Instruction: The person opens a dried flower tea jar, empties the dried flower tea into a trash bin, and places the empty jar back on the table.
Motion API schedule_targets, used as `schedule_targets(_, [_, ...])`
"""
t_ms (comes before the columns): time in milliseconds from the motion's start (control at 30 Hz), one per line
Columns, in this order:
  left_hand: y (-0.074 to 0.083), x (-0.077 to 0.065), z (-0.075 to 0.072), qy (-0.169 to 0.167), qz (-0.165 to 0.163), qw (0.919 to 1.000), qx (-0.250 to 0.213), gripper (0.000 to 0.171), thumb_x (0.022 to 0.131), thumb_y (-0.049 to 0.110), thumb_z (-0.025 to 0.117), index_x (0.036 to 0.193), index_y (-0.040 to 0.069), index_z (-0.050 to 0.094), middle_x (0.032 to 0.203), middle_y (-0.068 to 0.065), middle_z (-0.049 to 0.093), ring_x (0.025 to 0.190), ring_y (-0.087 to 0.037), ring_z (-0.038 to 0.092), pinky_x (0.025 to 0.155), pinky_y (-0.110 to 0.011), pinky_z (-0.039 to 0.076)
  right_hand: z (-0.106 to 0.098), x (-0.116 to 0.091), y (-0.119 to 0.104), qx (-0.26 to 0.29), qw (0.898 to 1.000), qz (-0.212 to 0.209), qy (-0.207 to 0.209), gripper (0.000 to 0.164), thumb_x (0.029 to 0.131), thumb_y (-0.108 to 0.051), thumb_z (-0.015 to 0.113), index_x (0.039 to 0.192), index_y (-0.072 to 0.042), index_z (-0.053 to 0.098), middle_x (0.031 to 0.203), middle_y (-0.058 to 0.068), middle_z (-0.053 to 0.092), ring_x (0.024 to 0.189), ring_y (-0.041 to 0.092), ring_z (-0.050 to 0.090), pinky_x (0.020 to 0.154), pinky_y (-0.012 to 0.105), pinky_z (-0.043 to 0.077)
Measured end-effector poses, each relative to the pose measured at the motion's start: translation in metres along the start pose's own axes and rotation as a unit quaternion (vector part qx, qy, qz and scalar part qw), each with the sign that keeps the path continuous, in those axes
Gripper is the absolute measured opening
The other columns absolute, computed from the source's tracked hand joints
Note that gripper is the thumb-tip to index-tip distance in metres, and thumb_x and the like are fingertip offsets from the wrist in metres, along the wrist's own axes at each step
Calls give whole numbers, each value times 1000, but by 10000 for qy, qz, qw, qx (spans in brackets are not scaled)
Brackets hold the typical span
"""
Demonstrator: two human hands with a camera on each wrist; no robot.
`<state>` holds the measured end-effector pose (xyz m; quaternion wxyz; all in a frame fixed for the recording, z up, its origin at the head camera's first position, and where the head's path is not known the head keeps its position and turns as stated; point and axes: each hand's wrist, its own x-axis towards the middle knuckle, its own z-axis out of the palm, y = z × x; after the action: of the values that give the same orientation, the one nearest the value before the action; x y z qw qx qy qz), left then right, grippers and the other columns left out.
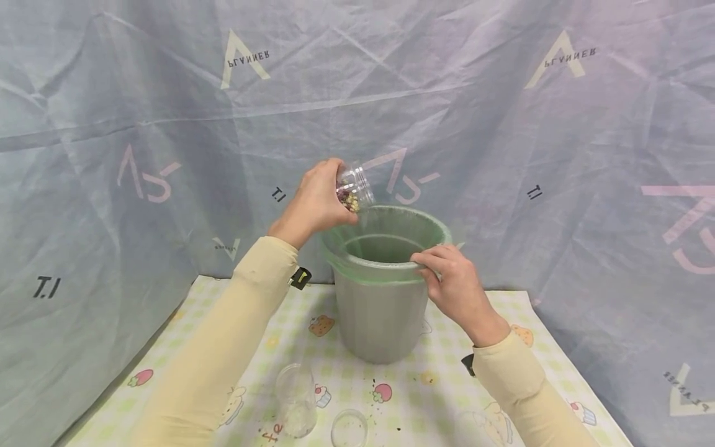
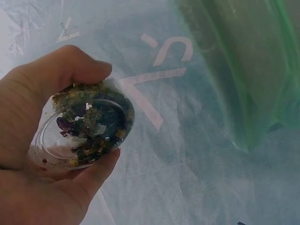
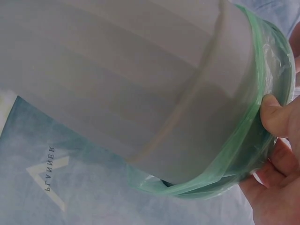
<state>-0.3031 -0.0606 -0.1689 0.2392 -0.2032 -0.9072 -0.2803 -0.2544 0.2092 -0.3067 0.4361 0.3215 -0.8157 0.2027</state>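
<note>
My left hand [image 1: 318, 202] grips a clear plastic jar [image 1: 357, 185], tipped with its mouth toward the bin at the bin's left rim. Dried flowers [image 1: 349, 200] in yellow and dark purple lie inside the jar; the left wrist view shows them through its base [image 2: 89, 131]. A grey trash bin [image 1: 380, 316] stands upright, lined with a green plastic bag [image 1: 385, 273] folded over its rim. My right hand [image 1: 455, 282] pinches the bin's right front rim, the thumb [image 3: 274, 115] pressing the bag from outside.
On the checked tablecloth [image 1: 223, 323], a clear empty-looking jar [image 1: 296, 403] and a clear round lid [image 1: 349, 429] sit at the front. Dark crumbs lie scattered near the bin. A grey-blue printed curtain [image 1: 475, 124] hangs behind and at both sides.
</note>
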Motion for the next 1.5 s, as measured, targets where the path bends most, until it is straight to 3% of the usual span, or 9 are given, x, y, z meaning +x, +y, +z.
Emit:
schedule_targets(200, [2, 5, 3, -172, -18, 9997, 168, 97, 61, 17, 95, 145, 7, 47, 134, -9, 54, 117, -27, 54, 99, -43, 51, 1, -1, 1, 26, 10000, 0, 16, 31, 81, 10, 82, 107, -5, 79, 102, 9, 74, 96, 28, 65, 82, 44, 57])
schedule_targets(667, [11, 9, 0, -450, 15, 9985, 297, 100, 61, 13, 97, 147, 8, 46, 143, -9, 50, 124, -26, 52, 104, -41, 49, 0, 2, 1, 87, 10000, -19, -24, 30, 80, 10, 81, 106, -6, 80, 101, 8, 75, 95, 28, 66, 82, 44, 57])
schedule_targets(1033, [12, 15, -2, -635, 263, 9967, 440, 99, 60, 5, 94, 146, 7, 47, 134, -9, 52, 114, -24, 53, 98, -40, 51, -1, 3, 1, 67, 10000, 23, -60, 29, 80, 10, 81, 105, -5, 80, 100, 8, 75, 95, 28, 66, 81, 44, 58])
schedule_targets(1333, [12, 18, -1, -911, 160, 9943, 525, 95, 64, 0, 88, 149, 9, 45, 147, -10, 46, 133, -30, 47, 98, -43, 51, -1, 4, 0, 38, 9999, 32, -109, 28, 80, 9, 82, 104, -5, 80, 100, 8, 76, 94, 28, 66, 78, 42, 57])
schedule_targets(1500, [13, 18, 0, -861, 268, 9945, 529, 95, 62, -4, 85, 147, 9, 47, 147, -9, 47, 135, -31, 46, 98, -42, 51, -1, 4, 0, 29, 9999, 26, -92, 29, 79, 10, 82, 104, -5, 80, 99, 9, 76, 93, 28, 66, 79, 43, 57])
